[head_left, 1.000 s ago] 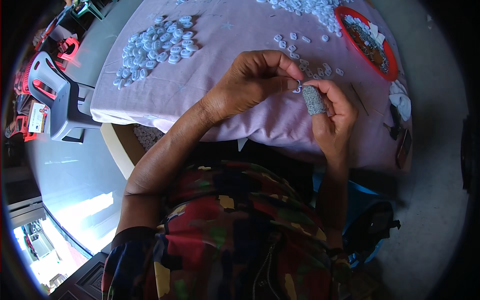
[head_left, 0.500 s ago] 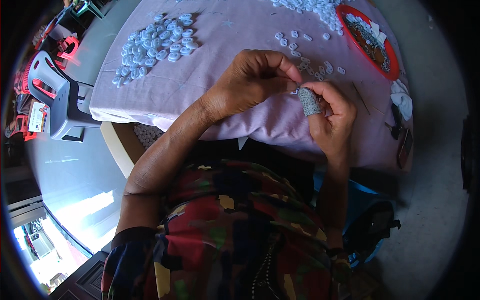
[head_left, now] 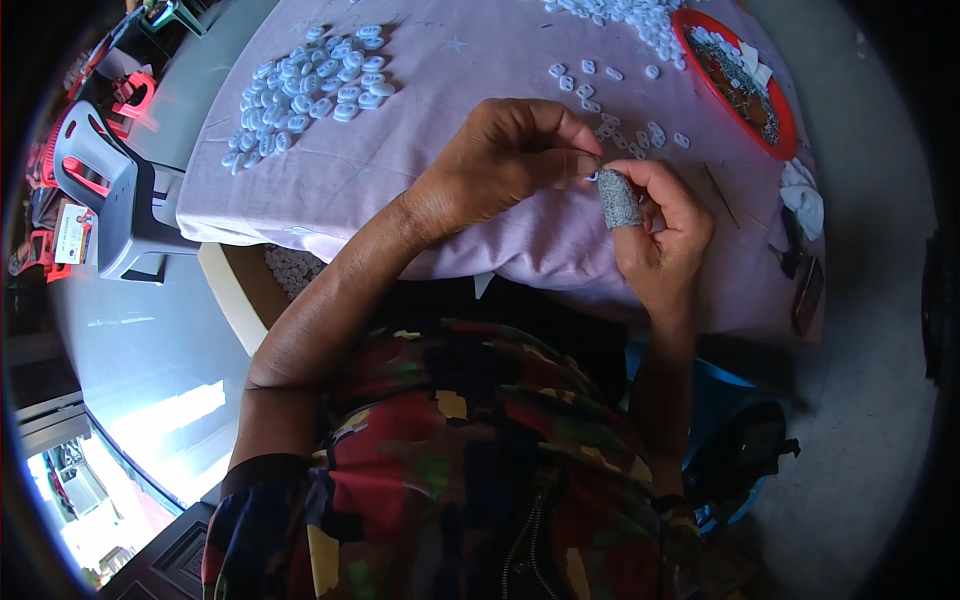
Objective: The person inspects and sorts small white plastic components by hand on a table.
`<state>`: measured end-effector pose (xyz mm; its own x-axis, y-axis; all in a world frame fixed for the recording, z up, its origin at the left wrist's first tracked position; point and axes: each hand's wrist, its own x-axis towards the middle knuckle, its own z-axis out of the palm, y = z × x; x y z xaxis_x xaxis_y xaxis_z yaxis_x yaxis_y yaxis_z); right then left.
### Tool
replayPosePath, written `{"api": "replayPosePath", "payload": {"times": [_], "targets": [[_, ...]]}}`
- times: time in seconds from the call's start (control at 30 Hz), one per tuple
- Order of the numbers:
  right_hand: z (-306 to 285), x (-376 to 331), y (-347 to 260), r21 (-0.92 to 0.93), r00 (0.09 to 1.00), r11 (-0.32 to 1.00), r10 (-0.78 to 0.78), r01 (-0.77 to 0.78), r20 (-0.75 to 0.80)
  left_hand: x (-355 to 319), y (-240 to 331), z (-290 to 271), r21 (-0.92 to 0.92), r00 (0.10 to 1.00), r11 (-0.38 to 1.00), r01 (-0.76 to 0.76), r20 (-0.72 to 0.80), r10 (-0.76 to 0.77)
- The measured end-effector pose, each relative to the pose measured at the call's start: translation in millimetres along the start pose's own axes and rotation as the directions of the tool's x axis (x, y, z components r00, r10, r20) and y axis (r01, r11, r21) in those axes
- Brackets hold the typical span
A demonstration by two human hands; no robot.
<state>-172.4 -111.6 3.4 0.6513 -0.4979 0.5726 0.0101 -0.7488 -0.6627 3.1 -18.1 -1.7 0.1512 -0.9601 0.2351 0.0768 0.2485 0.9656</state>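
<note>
My left hand (head_left: 505, 160) and my right hand (head_left: 670, 220) meet over the near edge of the cloth-covered table. Both pinch at a small white piece (head_left: 591, 178), mostly hidden by the fingertips. A speckled grey finger cover (head_left: 621, 202) wraps my right thumb. Just beyond the hands, several small white plastic pieces with holes (head_left: 637, 138) lie scattered on the pink cloth (head_left: 450, 80). To the left is a heap of larger oval whitish pieces (head_left: 310, 85). A red tray (head_left: 785, 130) at the far right holds small grey metallic-looking parts.
More white pieces (head_left: 640, 20) are piled at the far edge. A thin dark tool (head_left: 722, 197), a white cloth (head_left: 800, 197) and a phone-like object (head_left: 808, 300) lie along the right side. An open cardboard box (head_left: 235, 290) stands below the table's left edge, near a grey chair (head_left: 140, 200).
My hands stay almost in the same place, with only slight finger movement. The right thumb has shifted a little up and left.
</note>
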Motion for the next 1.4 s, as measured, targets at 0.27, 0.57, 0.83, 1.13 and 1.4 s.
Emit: {"api": "replayPosePath", "payload": {"times": [0.27,0.57,0.83,1.13,1.4], "targets": [[0,1,-2,0.001,1.0,1.0,-0.009,0.009,-0.007,-2,10,2,0.028,0.997,0.997,0.078,0.013,-0.078],[3,1,-2,0.039,0.999,0.998,0.046,-0.047,0.018,-1,1,1,0.026,1.0,1.0,-0.017,0.015,0.016],[3,2,-2,0.01,0.999,0.999,0.039,-0.039,0.03,-1,1,2,0.01,1.0,1.0,-0.006,-0.016,0.006],[2,2,-2,0.003,0.999,0.999,0.034,-0.034,0.02,-1,0,1,0.001,1.0,1.0,-0.001,0.007,0.001],[3,0,1,0.041,0.998,0.997,0.058,-0.058,0.019,-1,2,1,-0.024,1.0,0.999,-0.023,0.007,0.023]]}}
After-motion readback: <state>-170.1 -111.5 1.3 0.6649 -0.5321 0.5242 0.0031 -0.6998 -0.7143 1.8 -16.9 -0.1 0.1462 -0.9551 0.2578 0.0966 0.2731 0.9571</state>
